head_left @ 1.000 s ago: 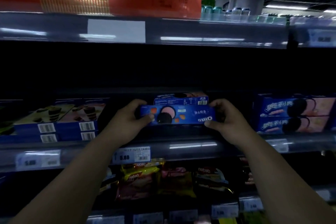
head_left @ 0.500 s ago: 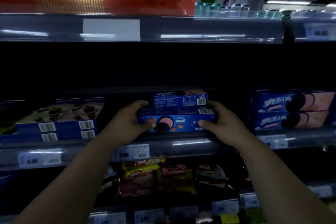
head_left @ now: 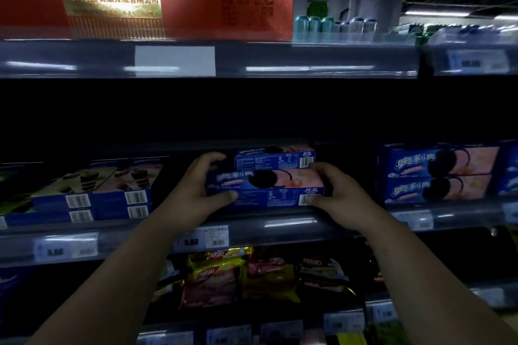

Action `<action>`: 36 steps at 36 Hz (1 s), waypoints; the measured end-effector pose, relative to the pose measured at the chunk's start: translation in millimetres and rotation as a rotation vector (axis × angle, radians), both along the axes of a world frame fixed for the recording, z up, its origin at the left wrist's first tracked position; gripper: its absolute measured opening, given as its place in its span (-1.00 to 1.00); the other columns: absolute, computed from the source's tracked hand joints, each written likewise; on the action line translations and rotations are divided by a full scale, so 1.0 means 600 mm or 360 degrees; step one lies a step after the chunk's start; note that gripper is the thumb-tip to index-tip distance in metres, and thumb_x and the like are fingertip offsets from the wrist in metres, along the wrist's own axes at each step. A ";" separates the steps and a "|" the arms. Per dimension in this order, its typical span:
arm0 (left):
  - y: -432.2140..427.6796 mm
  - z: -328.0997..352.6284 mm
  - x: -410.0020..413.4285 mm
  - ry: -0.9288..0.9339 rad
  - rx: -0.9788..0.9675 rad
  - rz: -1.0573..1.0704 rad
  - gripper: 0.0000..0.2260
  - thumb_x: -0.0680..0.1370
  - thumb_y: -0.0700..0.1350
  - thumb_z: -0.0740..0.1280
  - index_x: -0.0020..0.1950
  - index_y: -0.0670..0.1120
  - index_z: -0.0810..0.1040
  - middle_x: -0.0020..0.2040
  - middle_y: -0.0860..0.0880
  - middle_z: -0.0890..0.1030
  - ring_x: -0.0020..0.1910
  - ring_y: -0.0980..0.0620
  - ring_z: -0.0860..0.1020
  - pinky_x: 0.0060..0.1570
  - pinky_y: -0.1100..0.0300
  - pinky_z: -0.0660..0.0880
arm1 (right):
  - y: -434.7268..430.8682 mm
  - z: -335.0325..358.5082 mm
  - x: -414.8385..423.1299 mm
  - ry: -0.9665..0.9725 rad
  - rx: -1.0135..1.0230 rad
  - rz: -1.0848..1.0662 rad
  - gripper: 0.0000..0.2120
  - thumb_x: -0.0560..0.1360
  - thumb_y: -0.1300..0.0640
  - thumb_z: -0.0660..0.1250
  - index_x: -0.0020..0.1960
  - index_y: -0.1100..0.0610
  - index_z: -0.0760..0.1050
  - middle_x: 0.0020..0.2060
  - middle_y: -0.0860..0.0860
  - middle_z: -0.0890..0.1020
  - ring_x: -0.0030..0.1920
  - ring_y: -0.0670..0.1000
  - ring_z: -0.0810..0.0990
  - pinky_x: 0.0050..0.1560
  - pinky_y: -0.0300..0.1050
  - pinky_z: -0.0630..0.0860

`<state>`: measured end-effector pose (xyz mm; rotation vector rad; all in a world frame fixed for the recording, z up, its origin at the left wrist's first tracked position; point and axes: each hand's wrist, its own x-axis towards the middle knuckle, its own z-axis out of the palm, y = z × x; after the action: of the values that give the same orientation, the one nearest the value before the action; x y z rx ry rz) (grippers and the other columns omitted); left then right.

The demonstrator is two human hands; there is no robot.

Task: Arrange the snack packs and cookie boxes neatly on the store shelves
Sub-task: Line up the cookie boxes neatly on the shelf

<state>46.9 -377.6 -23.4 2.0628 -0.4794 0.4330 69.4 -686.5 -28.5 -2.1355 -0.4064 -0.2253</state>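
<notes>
As the left hand (head_left: pixel 196 190) (nine o'clock) and right hand (head_left: pixel 339 193) (three o'clock) clasp the cookie box (head_left: pixel 269 187), it sits level. Uneven pushing could skew the rear box (head_left: pixel 276 157).

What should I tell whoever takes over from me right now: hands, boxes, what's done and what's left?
Left hand grips the left end of the blue cookie box; right hand grips its right end.
The box lies lengthwise at the front of the middle shelf, just ahead of a matching box; whether it rests fully on the shelf I cannot tell.
Done: two matching boxes stacked to the right; other boxes stacked to the left.
Left: square it up and let go; the snack packs on the shelf below look jumbled.
</notes>
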 end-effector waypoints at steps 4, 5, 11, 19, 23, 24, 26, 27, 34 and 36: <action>-0.007 0.004 -0.002 0.0169 -0.0099 0.0084 -0.38 0.33 0.17 0.46 0.35 0.20 0.34 0.24 0.20 0.47 0.14 0.21 0.52 0.13 0.26 0.47 | -0.003 -0.005 -0.002 -0.0111 0.0050 -0.0012 -0.35 0.46 0.37 0.31 0.27 -0.32 0.33 0.19 -0.20 0.52 0.13 -0.21 0.52 0.02 -0.28 0.47; -0.007 0.004 0.000 0.0227 -0.0143 0.0046 -0.43 0.31 0.17 0.47 0.28 0.18 0.41 0.19 0.15 0.54 0.08 0.17 0.58 0.09 0.21 0.54 | -0.005 -0.006 -0.002 -0.0103 0.0061 -0.0004 -0.34 0.44 0.39 0.28 0.25 -0.32 0.33 0.19 -0.18 0.52 0.12 -0.19 0.53 0.03 -0.24 0.50; 0.003 -0.008 0.013 -0.0062 0.0126 0.0188 -0.64 0.38 -0.15 0.56 -0.03 0.13 0.45 0.09 0.03 0.51 0.06 0.07 0.54 -0.03 0.32 0.48 | -0.006 -0.003 0.001 0.0056 0.0267 0.0050 -0.47 0.43 0.22 0.46 0.24 -0.23 0.40 0.24 -0.13 0.51 0.24 -0.08 0.48 0.22 -0.06 0.46; 0.012 -0.002 0.017 0.0026 -0.0083 0.0102 -0.61 0.32 0.13 0.56 0.05 0.25 0.49 0.19 0.05 0.51 0.18 0.08 0.54 0.14 -0.02 0.56 | 0.010 0.013 0.008 0.0110 0.0270 0.0059 -0.56 0.47 0.00 0.46 0.30 -0.18 0.42 0.24 -0.18 0.51 0.22 -0.14 0.50 0.23 -0.09 0.45; -0.001 -0.002 0.018 -0.0019 0.0030 0.0217 -0.82 0.44 0.20 0.40 -0.05 0.18 0.53 0.05 0.09 0.55 0.03 0.16 0.54 -0.02 0.17 0.49 | 0.020 0.054 0.028 0.0121 0.0274 0.0030 -0.76 0.55 -0.03 0.35 0.21 -0.14 0.49 0.14 -0.16 0.56 0.09 -0.19 0.55 -0.01 -0.29 0.47; -0.004 -0.001 0.016 -0.0046 0.0065 0.0241 -0.85 0.47 0.18 0.38 -0.06 0.17 0.52 0.04 0.10 0.55 0.02 0.19 0.52 -0.04 0.19 0.46 | 0.024 0.064 0.035 0.0149 0.0259 0.0024 -0.77 0.56 -0.03 0.34 0.21 -0.12 0.50 0.11 -0.15 0.58 0.06 -0.19 0.56 -0.05 -0.31 0.47; -0.006 0.002 0.014 -0.0053 0.0107 0.0261 -0.88 0.50 0.15 0.37 -0.06 0.16 0.51 0.03 0.12 0.54 0.00 0.21 0.51 -0.05 0.19 0.44 | 0.034 0.079 0.054 0.0205 0.0234 0.0029 -0.76 0.58 -0.02 0.32 0.24 -0.06 0.54 0.10 -0.10 0.62 0.04 -0.14 0.61 -0.04 -0.28 0.50; -0.006 0.004 0.013 -0.0045 0.0119 0.0260 -0.89 0.51 0.13 0.37 -0.06 0.15 0.50 0.03 0.13 0.54 0.00 0.22 0.50 -0.06 0.20 0.43 | 0.037 0.084 0.065 0.0225 0.0218 0.0037 -0.77 0.58 0.00 0.32 0.22 -0.03 0.55 0.09 -0.06 0.64 0.04 -0.10 0.63 -0.04 -0.26 0.52; -0.009 0.004 0.009 -0.0026 0.0149 0.0287 -0.91 0.53 0.09 0.37 -0.03 0.12 0.53 0.02 0.16 0.53 0.02 0.28 0.48 -0.04 0.29 0.40 | 0.057 0.094 0.130 0.0271 0.0117 -0.0043 -0.71 0.58 0.25 0.31 0.30 0.18 0.47 0.11 0.07 0.60 0.00 0.01 0.57 -0.16 -0.24 0.49; -0.011 0.010 0.012 0.0027 0.0074 0.0255 -0.86 0.52 0.12 0.34 0.00 0.10 0.55 0.04 0.13 0.54 0.01 0.20 0.52 -0.02 0.22 0.45 | 0.060 0.093 0.139 0.0349 0.0024 -0.0029 -0.69 0.59 0.27 0.28 0.32 0.11 0.43 0.10 0.02 0.54 0.01 0.00 0.55 -0.15 -0.24 0.50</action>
<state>54.1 -384.4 -17.1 2.1566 -0.3174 0.5028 152.8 -650.6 27.5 -2.1222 -0.2567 -0.0033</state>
